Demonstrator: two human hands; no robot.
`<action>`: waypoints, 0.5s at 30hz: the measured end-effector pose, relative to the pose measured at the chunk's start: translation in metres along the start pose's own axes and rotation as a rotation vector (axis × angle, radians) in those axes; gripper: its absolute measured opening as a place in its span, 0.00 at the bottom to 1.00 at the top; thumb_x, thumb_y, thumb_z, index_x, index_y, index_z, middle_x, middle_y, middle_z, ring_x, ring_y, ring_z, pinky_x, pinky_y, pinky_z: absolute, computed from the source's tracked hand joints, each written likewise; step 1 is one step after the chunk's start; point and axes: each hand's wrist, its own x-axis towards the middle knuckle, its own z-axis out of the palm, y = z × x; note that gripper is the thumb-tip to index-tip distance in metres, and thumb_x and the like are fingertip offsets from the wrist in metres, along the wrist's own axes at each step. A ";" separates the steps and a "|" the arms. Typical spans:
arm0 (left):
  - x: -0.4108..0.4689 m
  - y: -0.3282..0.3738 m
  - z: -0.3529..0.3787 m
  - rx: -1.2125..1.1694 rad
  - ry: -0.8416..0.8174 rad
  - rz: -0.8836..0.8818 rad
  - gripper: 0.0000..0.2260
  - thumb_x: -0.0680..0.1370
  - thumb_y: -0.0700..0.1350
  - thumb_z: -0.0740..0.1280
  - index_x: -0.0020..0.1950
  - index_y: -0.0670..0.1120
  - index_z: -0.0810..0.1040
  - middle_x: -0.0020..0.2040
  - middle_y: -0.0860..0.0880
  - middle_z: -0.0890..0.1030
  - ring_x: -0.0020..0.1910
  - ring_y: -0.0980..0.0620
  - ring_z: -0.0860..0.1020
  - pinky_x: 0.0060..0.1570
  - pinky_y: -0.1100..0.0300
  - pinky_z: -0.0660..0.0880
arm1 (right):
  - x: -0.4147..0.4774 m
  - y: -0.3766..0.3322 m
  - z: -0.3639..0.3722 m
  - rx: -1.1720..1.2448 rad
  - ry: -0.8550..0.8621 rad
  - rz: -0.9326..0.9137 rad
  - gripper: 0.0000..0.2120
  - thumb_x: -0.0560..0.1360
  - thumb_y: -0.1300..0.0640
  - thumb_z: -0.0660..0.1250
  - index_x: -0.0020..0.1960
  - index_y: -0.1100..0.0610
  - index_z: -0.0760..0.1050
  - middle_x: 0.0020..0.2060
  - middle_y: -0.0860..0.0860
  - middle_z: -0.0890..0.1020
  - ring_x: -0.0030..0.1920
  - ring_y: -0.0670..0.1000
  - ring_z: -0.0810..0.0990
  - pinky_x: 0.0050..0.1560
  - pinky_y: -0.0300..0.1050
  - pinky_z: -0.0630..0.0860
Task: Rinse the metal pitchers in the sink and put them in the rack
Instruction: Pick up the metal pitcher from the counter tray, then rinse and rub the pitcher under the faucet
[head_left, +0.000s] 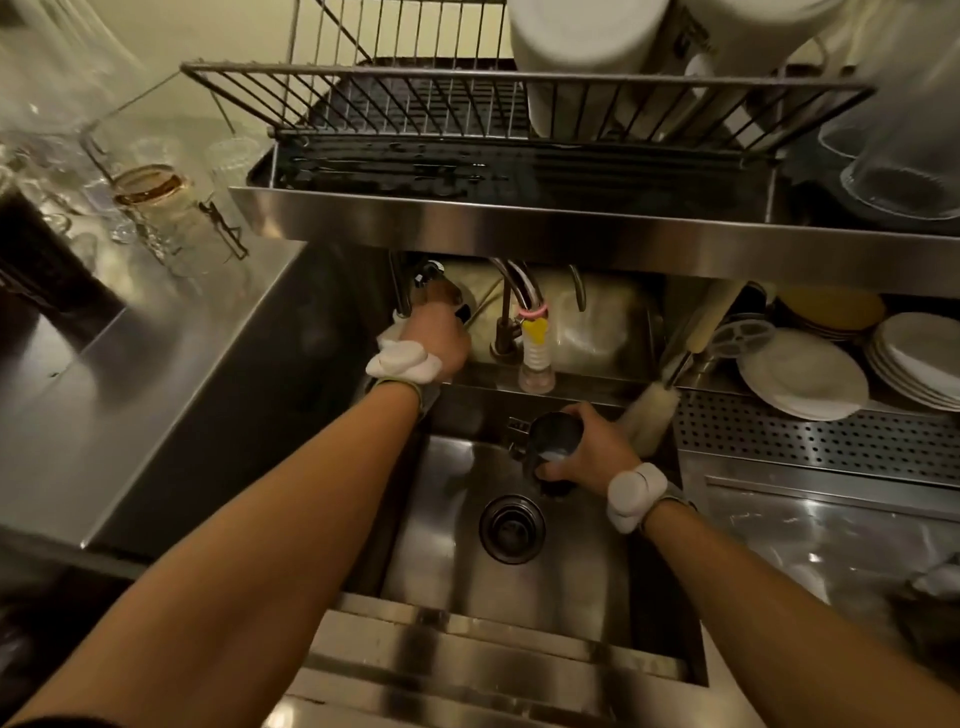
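Note:
My right hand (592, 452) grips a small dark metal pitcher (553, 439) over the steel sink (452, 519), just below the faucet nozzle (536, 358). A little milky liquid shows inside the pitcher. My left hand (441, 338) reaches under the shelf to the back left of the sink, its fingers curled round the tap handle (434, 283). No water stream is visible. The wire dish rack (415, 104) stands on the shelf above the sink, its left part bare.
White containers (587, 57) and a clear glass vessel (904, 171) occupy the rack's right side. Stacked white plates (810, 374) and a bottle brush (652, 413) sit right of the sink. Glasses (156, 197) crowd the left counter. The drain (511, 527) lies mid-basin.

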 end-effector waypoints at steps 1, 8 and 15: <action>0.007 -0.002 0.002 -0.020 0.014 -0.011 0.23 0.73 0.45 0.62 0.67 0.43 0.65 0.64 0.41 0.73 0.60 0.39 0.76 0.59 0.48 0.74 | 0.003 -0.001 -0.001 -0.009 -0.005 0.002 0.41 0.62 0.56 0.80 0.69 0.57 0.64 0.62 0.54 0.76 0.60 0.53 0.75 0.52 0.36 0.70; 0.044 -0.015 0.004 0.218 -0.099 0.073 0.26 0.78 0.48 0.64 0.74 0.45 0.61 0.69 0.41 0.72 0.66 0.39 0.72 0.62 0.48 0.71 | 0.021 -0.007 -0.006 -0.003 -0.037 -0.078 0.37 0.63 0.57 0.79 0.67 0.57 0.66 0.61 0.53 0.77 0.59 0.51 0.75 0.53 0.35 0.68; 0.058 -0.015 -0.002 0.466 -0.040 0.062 0.16 0.80 0.40 0.60 0.67 0.39 0.71 0.64 0.37 0.75 0.62 0.37 0.75 0.60 0.48 0.72 | 0.038 -0.010 -0.004 0.025 -0.018 -0.124 0.35 0.61 0.58 0.80 0.63 0.58 0.68 0.57 0.53 0.76 0.54 0.48 0.73 0.52 0.38 0.69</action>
